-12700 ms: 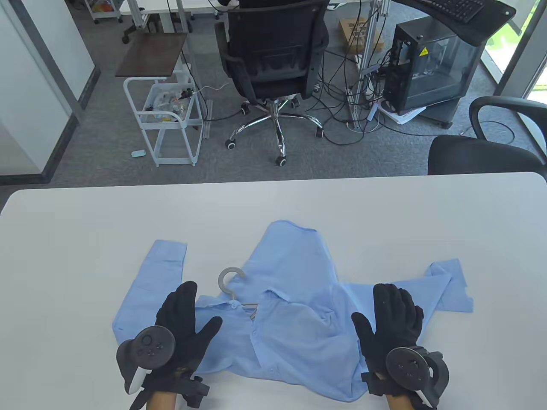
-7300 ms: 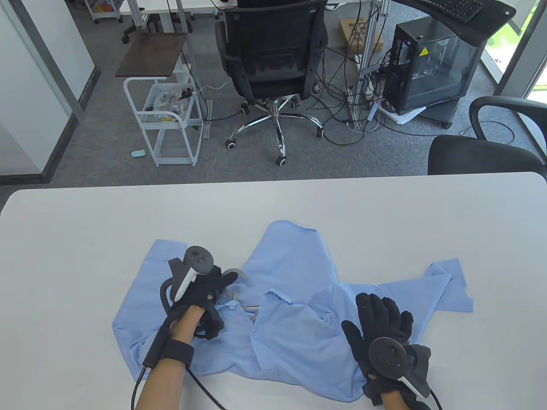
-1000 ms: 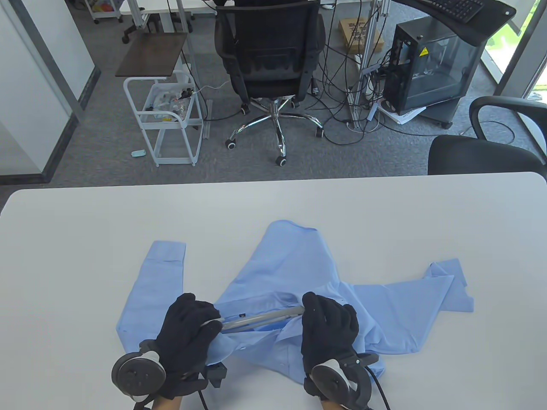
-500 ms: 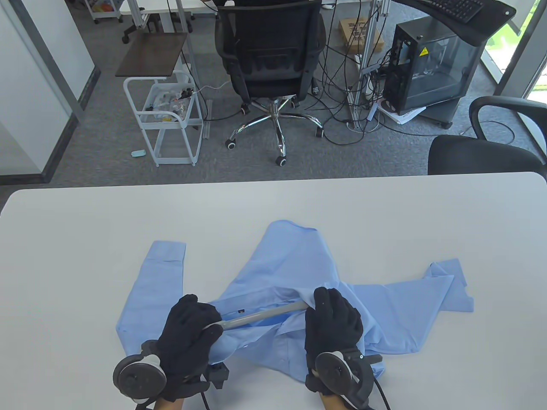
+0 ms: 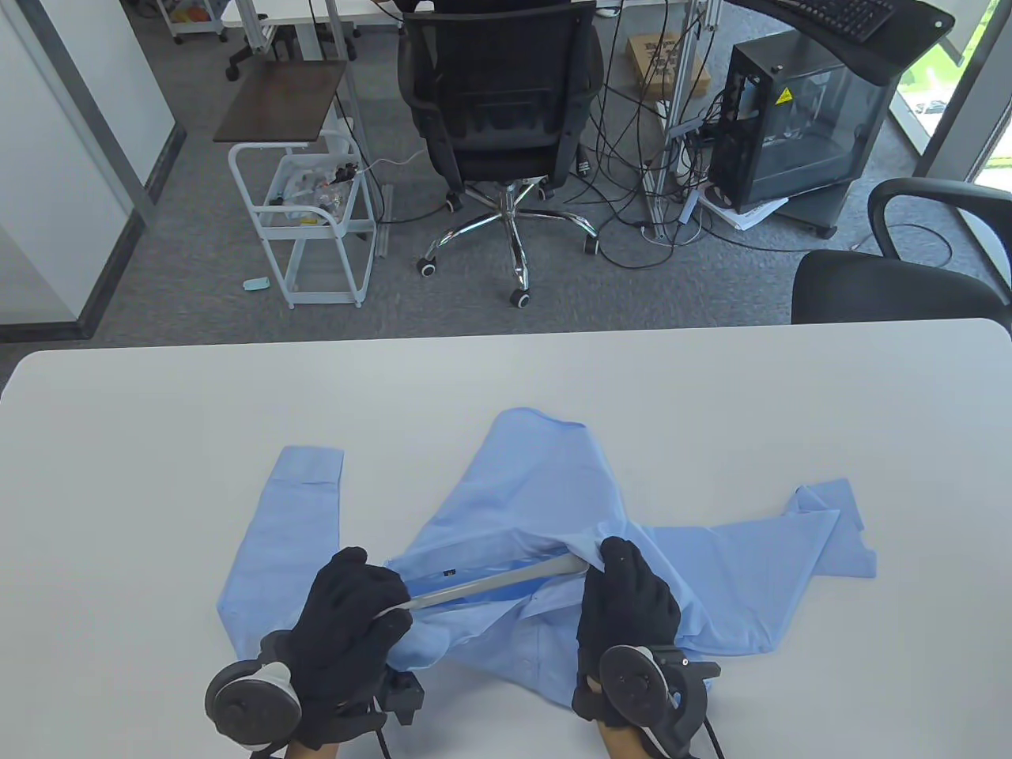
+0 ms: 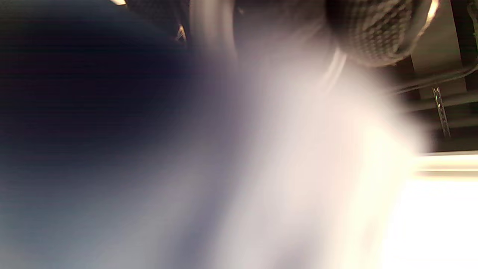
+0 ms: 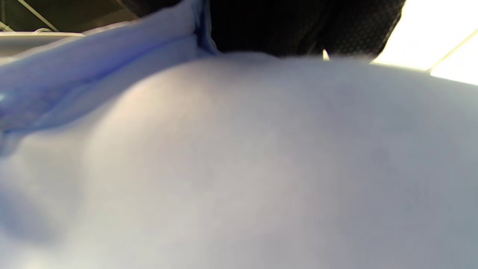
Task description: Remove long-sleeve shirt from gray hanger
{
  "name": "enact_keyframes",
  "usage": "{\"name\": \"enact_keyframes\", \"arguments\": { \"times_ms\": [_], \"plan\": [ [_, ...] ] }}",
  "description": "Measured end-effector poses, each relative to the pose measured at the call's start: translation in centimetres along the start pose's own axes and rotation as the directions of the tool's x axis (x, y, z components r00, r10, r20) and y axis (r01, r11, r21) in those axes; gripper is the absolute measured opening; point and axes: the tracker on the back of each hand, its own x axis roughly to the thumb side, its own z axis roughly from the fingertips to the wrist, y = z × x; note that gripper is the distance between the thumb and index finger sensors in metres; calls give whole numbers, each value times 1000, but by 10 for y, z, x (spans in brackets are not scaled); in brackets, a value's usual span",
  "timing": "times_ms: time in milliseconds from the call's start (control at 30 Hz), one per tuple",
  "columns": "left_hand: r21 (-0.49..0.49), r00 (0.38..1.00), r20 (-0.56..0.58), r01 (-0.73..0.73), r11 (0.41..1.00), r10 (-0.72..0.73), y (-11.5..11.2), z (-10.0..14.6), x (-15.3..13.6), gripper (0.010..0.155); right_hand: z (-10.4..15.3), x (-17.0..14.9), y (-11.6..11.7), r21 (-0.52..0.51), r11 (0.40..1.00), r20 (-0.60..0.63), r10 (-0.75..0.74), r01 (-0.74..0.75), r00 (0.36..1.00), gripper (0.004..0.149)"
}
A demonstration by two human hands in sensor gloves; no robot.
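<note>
As the right hand (image 5: 628, 589) draws the shirt (image 5: 545, 506) cloth farther off to its side, more of the gray hanger (image 5: 494, 583) bar shows than a moment ago. The left hand (image 5: 356, 613) stays clenched on the hanger's near end; the right grips fabric. That shoulder looks nearly freed.

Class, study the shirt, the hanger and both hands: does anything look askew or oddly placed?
Yes. The gray hanger lies slanted inside the crumpled blue shirt, only one arm exposed. The left hand grips its near end; the right hand holds the fabric at the other. One sleeve is folded over.
</note>
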Motion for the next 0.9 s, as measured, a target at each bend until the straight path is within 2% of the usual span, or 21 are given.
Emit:
{"name": "enact_keyframes", "arguments": {
  "times_ms": [200,300,567,700,900],
  "plan": [
    [6,1000,-7,-3,1000,3,3,0,-2,47,-1,-5,-2,-16,999,-38,-48,47,998,45],
    [11,1000,-3,-7,1000,7,5,-1,-2,47,-3,-12,-4,-17,993,-98,-119,118,988,44],
    [27,1000,2,24,999,-24,14,-3,-3,47,-6,-30,-4,-12,942,-264,-326,334,908,44],
    [31,1000,-10,1,1000,0,21,-4,-5,47,-6,-34,2,10,886,-347,-433,465,832,45],
    [33,1000,-4,-6,999,6,21,-4,-5,47,-6,-38,4,13,875,-379,-444,485,812,44]
  ]
}}
